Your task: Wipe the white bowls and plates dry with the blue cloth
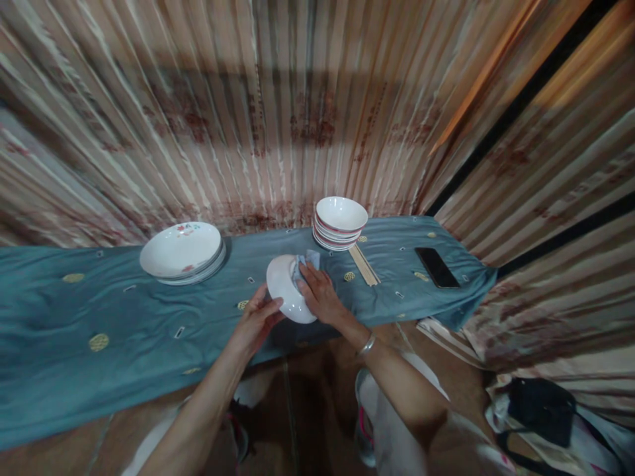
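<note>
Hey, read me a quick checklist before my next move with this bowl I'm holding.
1. Left hand gripping the held bowl: ok, thumb on its outside.
2. Right hand keeping the cloth against it: ok.
3. Bowl's inside clean: cannot tell, it's turned from view.
4. Plate stack apart from both hands: ok.
5. Chopsticks free of the bowl stack: cannot tell, their far ends meet its edge.
6. Phone away from the cloth: ok.
</note>
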The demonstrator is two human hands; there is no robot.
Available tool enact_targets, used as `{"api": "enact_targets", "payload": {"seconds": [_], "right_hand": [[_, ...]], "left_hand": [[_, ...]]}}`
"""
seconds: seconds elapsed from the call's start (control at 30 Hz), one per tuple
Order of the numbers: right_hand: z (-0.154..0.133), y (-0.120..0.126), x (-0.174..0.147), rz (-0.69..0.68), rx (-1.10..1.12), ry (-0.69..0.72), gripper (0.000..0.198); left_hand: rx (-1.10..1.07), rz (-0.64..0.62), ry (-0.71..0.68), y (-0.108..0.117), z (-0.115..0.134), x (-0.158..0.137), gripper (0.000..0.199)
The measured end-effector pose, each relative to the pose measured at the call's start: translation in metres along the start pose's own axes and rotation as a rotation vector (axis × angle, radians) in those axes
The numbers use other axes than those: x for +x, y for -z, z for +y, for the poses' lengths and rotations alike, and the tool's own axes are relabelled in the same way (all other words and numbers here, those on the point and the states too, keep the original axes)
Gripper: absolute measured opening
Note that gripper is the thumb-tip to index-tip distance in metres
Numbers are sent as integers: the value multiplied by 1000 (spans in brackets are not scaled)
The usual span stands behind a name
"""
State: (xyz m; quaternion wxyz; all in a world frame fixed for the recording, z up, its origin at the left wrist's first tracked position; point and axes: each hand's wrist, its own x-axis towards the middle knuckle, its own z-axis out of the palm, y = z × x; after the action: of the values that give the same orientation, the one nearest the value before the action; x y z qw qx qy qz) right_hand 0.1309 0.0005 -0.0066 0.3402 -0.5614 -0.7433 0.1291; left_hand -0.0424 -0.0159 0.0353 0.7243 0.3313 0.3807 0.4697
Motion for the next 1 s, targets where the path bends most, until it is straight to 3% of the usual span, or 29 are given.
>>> {"api": "enact_targets", "payload": {"seconds": [0.13,0.3,0.47,0.67,1.0], "right_hand": [[13,3,-5,-1,-7,3,52],[19,11,-19,-6,37,-14,55],[9,23,-34,-24,15,-43,55],[-4,29,-47,7,-9,59,47],[-24,25,-43,-16,148,99,46]], "left_hand": [[-12,4,-2,0,0,0,66],[-21,8,-12,1,0,1,58],[-10,3,-18,2,0,4,55],[-29,3,-17,5,-1,9,54],[-19,-8,-29,7,-3,11,59]]}}
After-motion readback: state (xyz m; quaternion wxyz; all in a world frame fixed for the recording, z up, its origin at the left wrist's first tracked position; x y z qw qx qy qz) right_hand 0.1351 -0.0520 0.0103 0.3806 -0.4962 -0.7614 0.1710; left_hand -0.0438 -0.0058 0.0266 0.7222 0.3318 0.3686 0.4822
